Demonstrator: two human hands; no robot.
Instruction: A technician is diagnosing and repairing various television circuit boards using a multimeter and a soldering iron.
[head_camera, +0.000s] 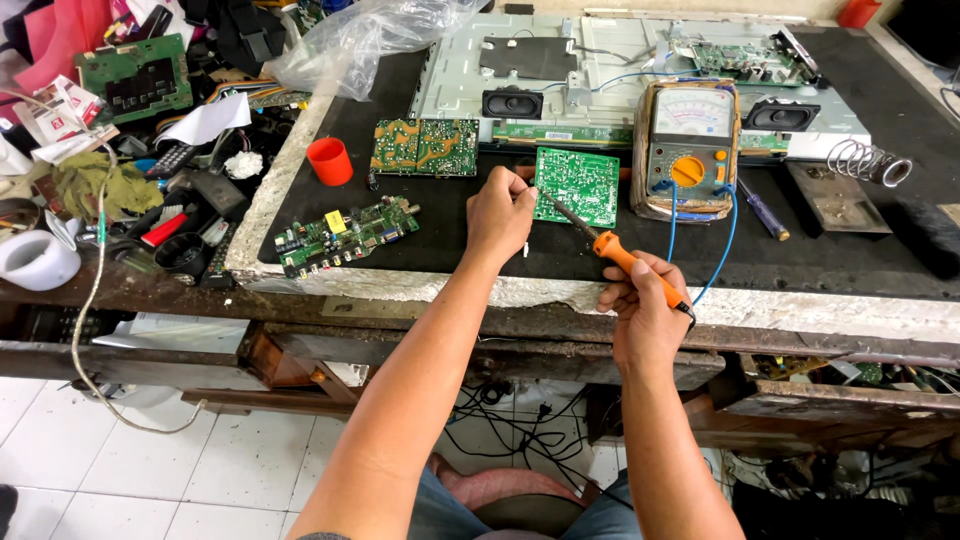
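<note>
My right hand (642, 305) grips an orange-handled soldering iron (625, 260) whose dark tip reaches up-left to the lower left edge of a small green circuit board (578, 185) lying on the black bench mat. My left hand (500, 212) is closed just left of that board, fingertips pinched at the board's edge near the iron's tip; what it pinches is too small to tell, possibly thin solder wire. A blue cord runs from the iron's handle toward the analog multimeter (690, 150).
A red cap (329, 161), two more green boards (425, 146) (345, 233), a blue screwdriver (765, 209), a coiled iron stand (868, 162) and an opened grey panel chassis (600, 70) with speakers lie on the bench. Clutter, remotes and tape fill the left side.
</note>
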